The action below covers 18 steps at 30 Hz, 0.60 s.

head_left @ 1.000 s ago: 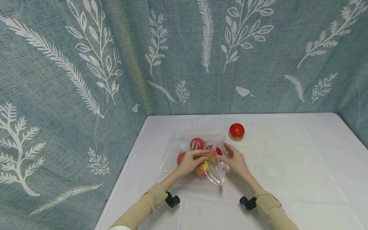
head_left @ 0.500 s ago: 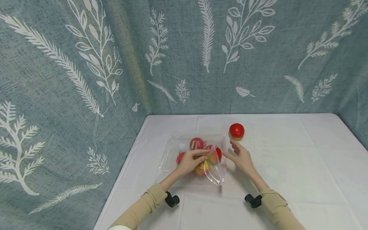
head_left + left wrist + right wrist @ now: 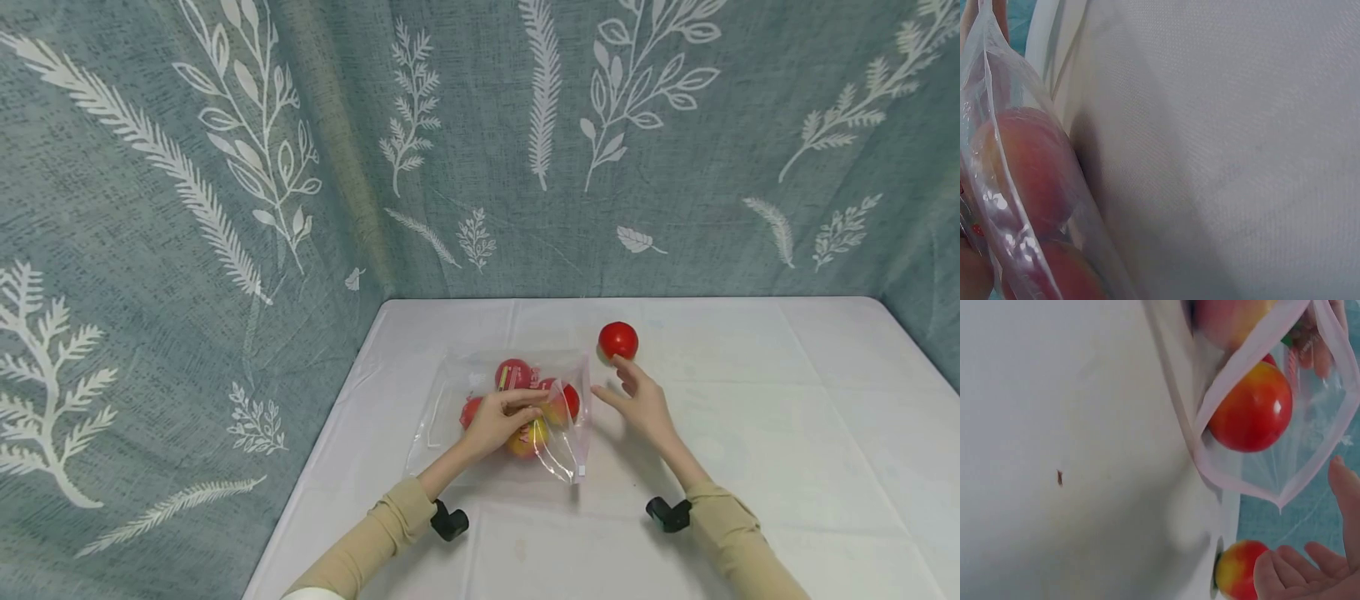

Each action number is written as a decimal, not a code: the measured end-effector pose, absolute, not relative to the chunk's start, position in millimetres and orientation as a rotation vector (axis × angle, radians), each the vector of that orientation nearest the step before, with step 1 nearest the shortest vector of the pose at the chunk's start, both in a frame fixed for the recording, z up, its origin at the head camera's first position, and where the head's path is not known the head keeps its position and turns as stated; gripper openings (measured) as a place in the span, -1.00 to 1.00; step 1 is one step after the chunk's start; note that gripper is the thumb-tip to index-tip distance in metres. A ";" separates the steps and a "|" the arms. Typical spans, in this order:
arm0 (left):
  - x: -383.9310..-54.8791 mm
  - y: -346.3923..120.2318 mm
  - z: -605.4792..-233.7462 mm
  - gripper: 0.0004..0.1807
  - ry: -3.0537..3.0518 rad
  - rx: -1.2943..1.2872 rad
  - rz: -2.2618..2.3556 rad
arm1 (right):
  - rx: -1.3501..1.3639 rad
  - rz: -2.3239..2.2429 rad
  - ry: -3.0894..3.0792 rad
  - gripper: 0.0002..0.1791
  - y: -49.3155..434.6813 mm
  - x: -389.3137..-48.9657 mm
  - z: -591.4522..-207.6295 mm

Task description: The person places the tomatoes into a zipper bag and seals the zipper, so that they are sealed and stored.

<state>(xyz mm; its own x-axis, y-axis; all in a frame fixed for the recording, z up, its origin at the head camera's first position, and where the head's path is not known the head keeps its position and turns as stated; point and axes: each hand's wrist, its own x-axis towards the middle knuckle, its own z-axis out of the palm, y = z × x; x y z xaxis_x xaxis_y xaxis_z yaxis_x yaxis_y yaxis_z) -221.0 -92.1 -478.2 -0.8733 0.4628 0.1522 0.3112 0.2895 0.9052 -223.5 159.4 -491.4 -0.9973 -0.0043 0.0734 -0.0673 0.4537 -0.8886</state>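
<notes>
A clear zip bag lies on its side with several red and yellow apples inside. My left hand pinches the bag's upper layer near its mouth. The right wrist view shows the pale pink rim gaping, one apple just within it. Beyond the bag, a loose apple sits on the table. My right hand is empty, thumb and fingers spread apart, between the bag's mouth and that apple. Its fingertips overlap the apple's near edge; whether they touch it I cannot tell.
A white cloth covers the table. Blue-green curtains with white leaf prints hang behind and to the left. Black wrist cameras sit at both cuffs. A small brown mark shows on the cloth.
My right hand has let go of the bag's rim and moved away to the right, then up toward the loose apple. The left hand and the bag have stayed in place.
</notes>
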 end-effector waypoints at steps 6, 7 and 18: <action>-220.9 -92.3 -477.4 -0.67 2.406 0.721 1.634 | 0.051 1.585 -2.619 -0.19 165.6 -227.9 -492.0; -221.0 -92.4 -477.5 -0.67 2.403 0.723 1.635 | 0.050 1.579 -2.621 -0.18 166.6 -228.5 -492.2; -221.6 -93.7 -479.2 -0.67 2.407 0.740 1.638 | 0.019 1.568 -2.599 -0.22 173.4 -232.9 -489.3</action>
